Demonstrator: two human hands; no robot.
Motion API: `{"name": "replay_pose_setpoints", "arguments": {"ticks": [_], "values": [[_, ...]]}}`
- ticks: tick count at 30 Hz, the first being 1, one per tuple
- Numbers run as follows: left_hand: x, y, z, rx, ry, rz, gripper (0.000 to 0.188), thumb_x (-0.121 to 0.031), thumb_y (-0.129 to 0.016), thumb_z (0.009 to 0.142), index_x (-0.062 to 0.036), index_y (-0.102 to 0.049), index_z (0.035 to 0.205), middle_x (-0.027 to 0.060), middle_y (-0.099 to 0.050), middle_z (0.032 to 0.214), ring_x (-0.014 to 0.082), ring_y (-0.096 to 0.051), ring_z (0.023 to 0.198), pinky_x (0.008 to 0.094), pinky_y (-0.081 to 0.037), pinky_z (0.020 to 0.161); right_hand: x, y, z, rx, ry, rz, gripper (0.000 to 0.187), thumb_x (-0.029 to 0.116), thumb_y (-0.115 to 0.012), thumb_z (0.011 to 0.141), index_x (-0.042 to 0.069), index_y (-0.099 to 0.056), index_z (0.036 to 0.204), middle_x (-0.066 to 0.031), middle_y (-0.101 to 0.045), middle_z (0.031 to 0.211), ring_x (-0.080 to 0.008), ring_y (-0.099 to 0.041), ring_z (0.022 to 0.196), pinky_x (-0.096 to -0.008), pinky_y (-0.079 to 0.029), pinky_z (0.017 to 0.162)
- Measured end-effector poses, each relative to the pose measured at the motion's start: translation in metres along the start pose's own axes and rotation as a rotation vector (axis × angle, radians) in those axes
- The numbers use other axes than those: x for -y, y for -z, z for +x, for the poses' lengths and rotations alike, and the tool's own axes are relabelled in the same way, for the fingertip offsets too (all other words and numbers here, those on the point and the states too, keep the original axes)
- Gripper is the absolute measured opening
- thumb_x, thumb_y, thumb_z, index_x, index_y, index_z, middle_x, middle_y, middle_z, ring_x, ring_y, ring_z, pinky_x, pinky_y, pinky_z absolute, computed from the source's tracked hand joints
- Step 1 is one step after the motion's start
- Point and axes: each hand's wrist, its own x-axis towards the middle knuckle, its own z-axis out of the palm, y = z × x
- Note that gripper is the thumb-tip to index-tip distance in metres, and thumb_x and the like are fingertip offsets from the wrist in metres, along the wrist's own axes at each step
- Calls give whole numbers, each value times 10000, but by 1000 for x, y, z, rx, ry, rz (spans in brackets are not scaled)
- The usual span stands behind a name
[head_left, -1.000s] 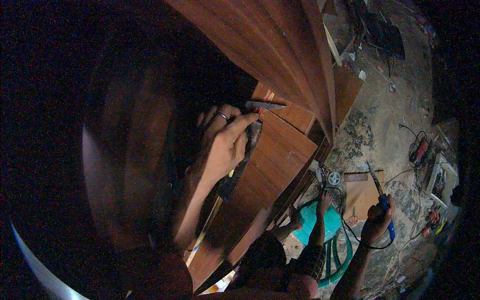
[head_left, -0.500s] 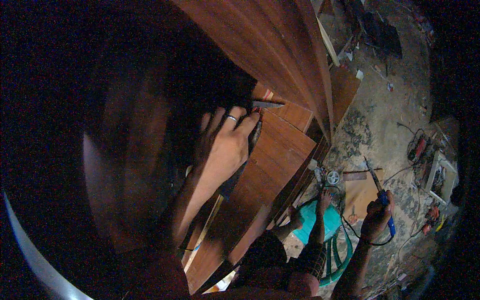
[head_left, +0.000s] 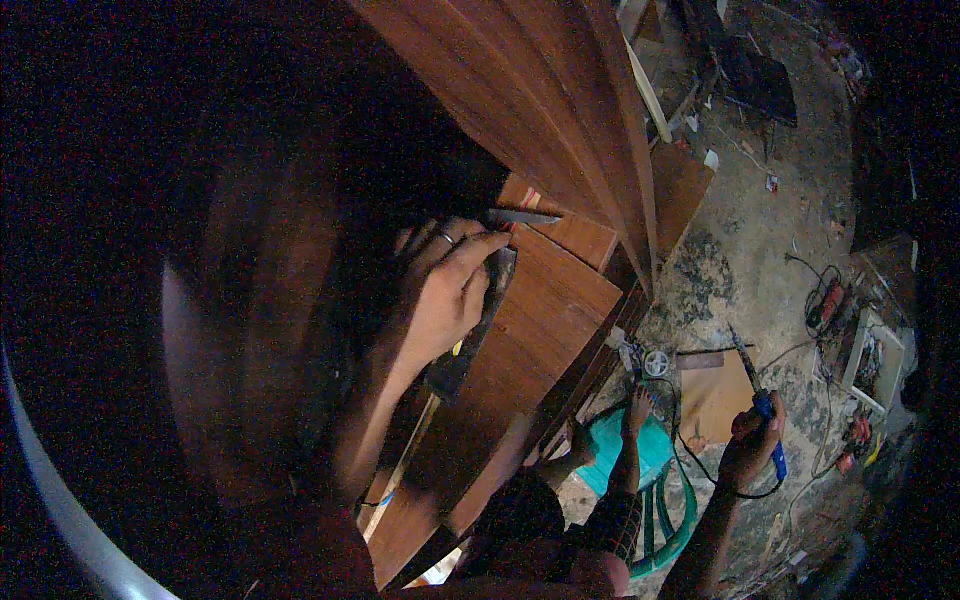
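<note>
My left hand [head_left: 445, 290], with a ring on one finger, reaches into the dark beside a brown wooden panel [head_left: 530, 310]. Its fingers are bent together; what they grip, if anything, is lost in shadow. Just past the fingertips lies a knife-like pointed blade [head_left: 530, 216]. A dark flat piece [head_left: 463, 365] runs along the panel's edge beside the wrist. At the right, my right hand [head_left: 752, 440] is closed around the blue handle of a soldering iron [head_left: 765, 405]. The iron's metal tip points up and away, clear of the wood, and its cord loops below the hand.
A large brown wooden panel [head_left: 560, 110] slopes overhead. Below, a teal plastic chair [head_left: 630, 450] stands by bare feet [head_left: 640, 405]. On the stained floor lie a light board [head_left: 720, 395], a white frame [head_left: 880, 360], cables and red tools [head_left: 830, 300]. The left side is very dark.
My left hand has shifted slightly left, and its fingers have drawn closer together. More of the dark piece beside it shows. My right hand still holds the soldering iron. The view has shifted a little.
</note>
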Motion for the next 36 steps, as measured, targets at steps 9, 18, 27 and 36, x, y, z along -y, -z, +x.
{"name": "replay_pose_setpoints", "arguments": {"ticks": [9,18,27,36], "values": [[42,4,15,-59,95,10,225,-129,-625,859,-110,-695,1073,130,-662,1042,332,-611,1015,420,-481,895,-3,4,-1,-2,-7,-22,595,485,-537,946,11,-493,1303,44,-414,719,-58,-356,583,-218,-289,518],[62,2,27,120,27,-192,259,-155,-677,862,-106,-696,1116,113,-706,1069,267,-669,1004,362,-507,917,-10,11,5,-1,-21,-13,588,479,-549,936,15,-501,1295,48,-425,726,-57,-382,587,-215,-293,514],[64,-10,30,115,31,-290,243,-124,-641,901,-88,-685,1138,113,-701,1102,243,-673,1008,341,-514,903,-10,15,7,60,-70,0,569,450,-507,962,2,-485,1312,-54,-578,1070,-97,-433,675,-237,-365,574],[69,-17,24,33,125,-341,211,-84,-558,949,-57,-679,1119,128,-702,1064,223,-677,963,328,-518,853,-9,3,4,-15,-48,-36,579,479,-525,951,15,-499,1296,43,-427,751,-65,-374,616,-233,-303,541]]}}
